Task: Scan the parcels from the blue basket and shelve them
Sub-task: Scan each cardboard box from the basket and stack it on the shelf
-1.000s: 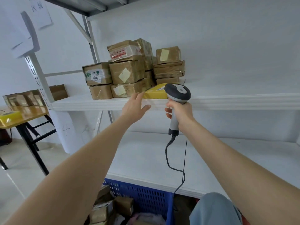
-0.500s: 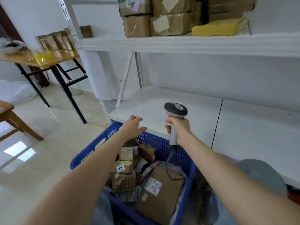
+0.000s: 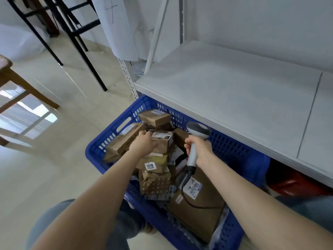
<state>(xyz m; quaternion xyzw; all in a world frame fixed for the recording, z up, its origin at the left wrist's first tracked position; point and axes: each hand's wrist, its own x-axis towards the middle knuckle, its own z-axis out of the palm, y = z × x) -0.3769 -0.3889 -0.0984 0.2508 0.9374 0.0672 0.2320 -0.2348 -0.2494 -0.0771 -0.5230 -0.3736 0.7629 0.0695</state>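
Slippage is the likeliest fault: the top parcel (image 3: 163,142), on the heap in the basket (image 3: 95,148) below the shelf (image 3: 234,91), is clasped only at its left edge by the curled fingers of the left hand (image 3: 144,144), so neighbours could be toppled when it is lifted. The scanner (image 3: 198,129) is gripped in the right hand (image 3: 200,147); its cable (image 3: 182,186), draped over a flat parcel (image 3: 201,219), could be snagged.

The basket (image 3: 100,147) is glossy blue perforated plastic; its parcels (image 3: 155,118) are matt brown cardboard with paper labels. The shelf (image 3: 234,98) looks smooth, matt white; the floor (image 3: 54,168) glossy.
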